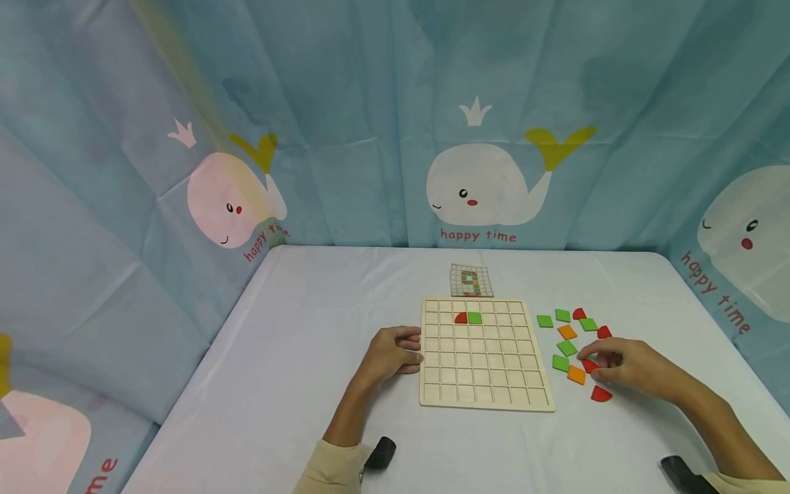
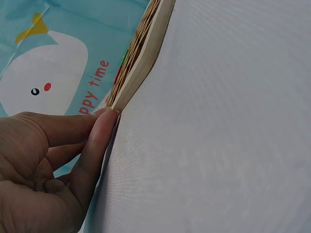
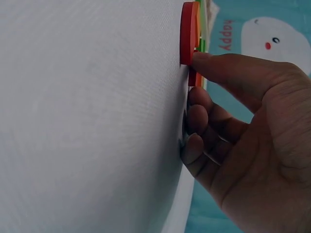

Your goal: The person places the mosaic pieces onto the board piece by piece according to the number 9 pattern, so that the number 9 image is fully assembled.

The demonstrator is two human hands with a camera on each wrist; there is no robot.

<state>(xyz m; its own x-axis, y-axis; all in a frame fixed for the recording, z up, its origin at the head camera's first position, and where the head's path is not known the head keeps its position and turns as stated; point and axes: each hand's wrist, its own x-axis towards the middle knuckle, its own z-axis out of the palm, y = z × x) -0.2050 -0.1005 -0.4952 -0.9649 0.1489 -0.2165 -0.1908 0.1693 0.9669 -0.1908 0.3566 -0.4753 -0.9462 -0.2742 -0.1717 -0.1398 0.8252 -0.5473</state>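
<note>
A pale wooden grid board (image 1: pixel 487 374) lies flat on the table; in its second row a red quarter-circle tile (image 1: pixel 461 318) sits beside a green square tile (image 1: pixel 474 318). At the board's left edge is my left hand (image 1: pixel 391 353), and the left wrist view shows its thumb and forefinger pinching that edge (image 2: pixel 141 73). My right hand (image 1: pixel 632 367) is low over the loose tiles, thumb and forefinger pinching a red quarter-circle tile (image 1: pixel 590 366). In the right wrist view this red tile (image 3: pixel 193 77) is partly hidden by the fingers.
Right of the board lie several loose green squares (image 1: pixel 562 315), orange squares (image 1: pixel 577 374) and red quarter-circles (image 1: pixel 601 394). A small printed pattern card (image 1: pixel 472 280) lies behind the board. The white table (image 1: pixel 296 357) is enclosed by blue whale-print curtains (image 1: pixel 370 185).
</note>
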